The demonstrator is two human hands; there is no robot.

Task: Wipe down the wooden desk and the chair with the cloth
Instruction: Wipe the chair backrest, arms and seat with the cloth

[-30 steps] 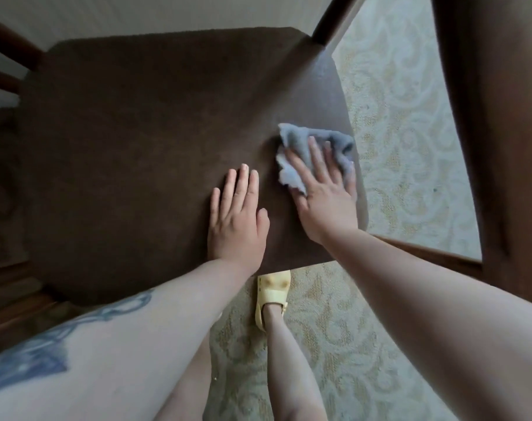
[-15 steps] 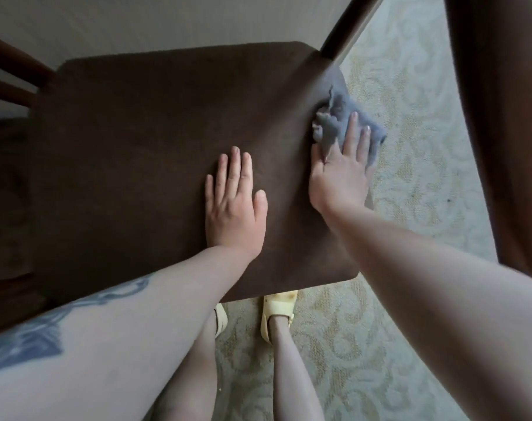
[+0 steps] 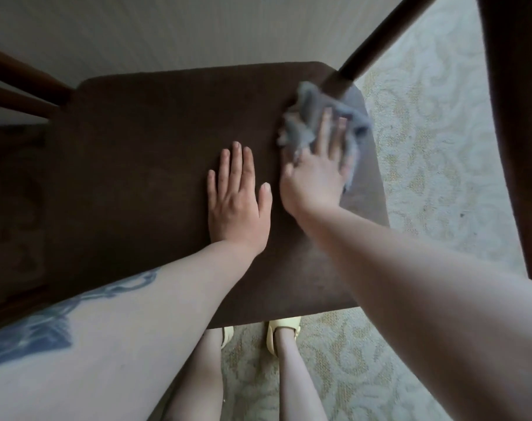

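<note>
A dark brown upholstered chair seat [image 3: 131, 165] fills the middle of the head view. My left hand [image 3: 239, 202] lies flat on it with straight fingers, near the seat's centre. My right hand [image 3: 316, 168] presses a crumpled grey cloth [image 3: 304, 117] onto the seat's far right corner with straight fingers. The cloth bunches up against the base of a dark wooden chair post [image 3: 368, 47]. Part of the cloth is hidden under my right palm.
Wooden chair rails [image 3: 21, 83] show at the far left. A dark wooden panel [image 3: 520, 117] stands along the right edge. Pale patterned carpet [image 3: 426, 147] lies right of and below the seat. My feet in yellow shoes [image 3: 283, 329] stand at the seat's near edge.
My right hand has slid the cloth away from me along the seat's right side, from the near right part to the far right corner by the post. My left hand stayed flat.
</note>
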